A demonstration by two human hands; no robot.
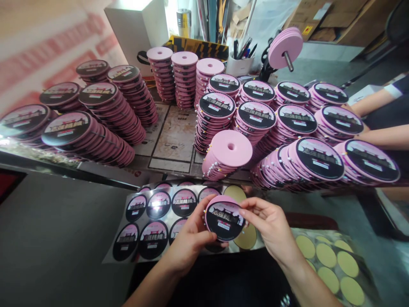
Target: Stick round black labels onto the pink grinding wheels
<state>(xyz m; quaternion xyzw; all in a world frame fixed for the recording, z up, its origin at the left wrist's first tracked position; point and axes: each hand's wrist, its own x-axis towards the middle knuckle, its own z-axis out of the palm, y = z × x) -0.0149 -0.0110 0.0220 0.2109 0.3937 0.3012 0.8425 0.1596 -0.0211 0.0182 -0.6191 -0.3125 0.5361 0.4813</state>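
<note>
Holding pink spool (223, 198) over sticker sheet (140, 222), with label (225, 224) facing the camera. Gripping rim with left hand (194, 232), thumb against fingers. Touching right edge with right hand (269, 221), thumb and index close together — can't tell if pinching label. Beyond sheet: stacked spools (294, 119) on table (172, 132). Right of sheet: pale yellow circles (347, 264).

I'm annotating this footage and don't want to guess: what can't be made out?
In the head view:
Underside of the held pink disc: turned away.
Fine print on its label: too small.
Hand beyond the co-worker's forearm: hidden behind labelled stacks.
Part of the pale-circled sheet: covered by the wearer's right forearm.
</note>
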